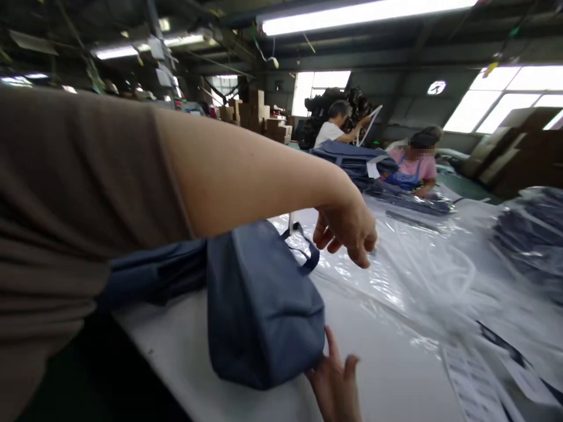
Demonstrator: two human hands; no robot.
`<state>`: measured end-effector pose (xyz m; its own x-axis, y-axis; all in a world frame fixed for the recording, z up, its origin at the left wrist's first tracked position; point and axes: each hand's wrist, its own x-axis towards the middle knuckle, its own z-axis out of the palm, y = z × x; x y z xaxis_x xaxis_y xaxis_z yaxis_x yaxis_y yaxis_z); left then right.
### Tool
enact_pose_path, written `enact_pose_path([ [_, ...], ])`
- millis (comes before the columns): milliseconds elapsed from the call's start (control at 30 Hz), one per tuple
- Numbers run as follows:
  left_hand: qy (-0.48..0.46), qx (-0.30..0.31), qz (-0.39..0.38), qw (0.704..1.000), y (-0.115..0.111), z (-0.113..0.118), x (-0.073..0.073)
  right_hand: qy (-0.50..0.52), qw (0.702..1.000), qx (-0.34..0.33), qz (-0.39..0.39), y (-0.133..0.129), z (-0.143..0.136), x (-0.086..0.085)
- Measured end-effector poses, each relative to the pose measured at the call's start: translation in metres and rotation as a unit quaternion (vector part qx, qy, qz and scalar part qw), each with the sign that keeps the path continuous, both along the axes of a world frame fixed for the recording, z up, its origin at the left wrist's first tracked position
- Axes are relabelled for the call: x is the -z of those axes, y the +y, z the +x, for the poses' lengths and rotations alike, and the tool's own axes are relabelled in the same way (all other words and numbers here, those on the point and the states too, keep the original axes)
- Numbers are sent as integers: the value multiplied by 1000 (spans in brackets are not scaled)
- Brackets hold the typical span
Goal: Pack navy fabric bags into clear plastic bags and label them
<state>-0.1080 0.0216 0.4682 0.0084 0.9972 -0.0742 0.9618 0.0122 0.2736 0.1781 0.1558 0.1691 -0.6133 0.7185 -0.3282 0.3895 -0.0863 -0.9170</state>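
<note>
A dark blue fabric bag (268, 305) stands on the white table, its top strap (311, 258) looping out on the far side. My left arm reaches across above the bag. Beyond the strap, over clear plastic, my left hand (349, 231) hangs with curled fingers; whether something small is pinched in them is hidden. At the bag's lower right side my right hand (335, 378) has its fingers spread, and part of it lies behind the bag's edge. More dark blue fabric (158, 269) lies left of the bag, partly under my arm.
Clear plastic sheeting (422, 269) covers the table's right part. A plastic-wrapped dark bundle (534, 234) sits at the right, with a printed label sheet (475, 381) nearer. Across the table are a pile of dark blue bags (352, 158) and two people, one in a pink top (426, 167).
</note>
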Motion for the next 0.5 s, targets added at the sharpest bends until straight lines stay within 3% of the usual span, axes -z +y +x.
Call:
enact_pose_path([
  [67, 12, 47, 19, 999, 0, 12, 5, 53, 992, 83, -79, 3, -3, 3],
  [133, 36, 46, 41, 997, -5, 4, 27, 46, 984, 151, -86, 6, -2, 5],
  [200, 13, 6, 45, 999, -11, -13, 69, 28, 983, 167, -71, 7, -1, 7],
  [267, -42, -98, 173, 979, -19, -31, 127, 36, 986, 139, -83, 8, -1, 9],
  [300, -73, -181, 233, 953, -24, -38, 160, 38, 988, 116, -90, 8, -2, 10],
  [400, -175, -485, 295, 805, -45, -45, 264, 42, 993, 58, -95, 3, 1, 18],
  [433, -258, -561, 280, 735, -53, -43, 296, 47, 993, 49, -93, 0, 5, 22],
  [467, -368, -620, 260, 643, -60, -37, 325, 53, 993, 47, -93, -3, 10, 27],
  [500, -411, -645, 236, 599, -66, -31, 350, 58, 993, 50, -94, -7, 16, 32],
])
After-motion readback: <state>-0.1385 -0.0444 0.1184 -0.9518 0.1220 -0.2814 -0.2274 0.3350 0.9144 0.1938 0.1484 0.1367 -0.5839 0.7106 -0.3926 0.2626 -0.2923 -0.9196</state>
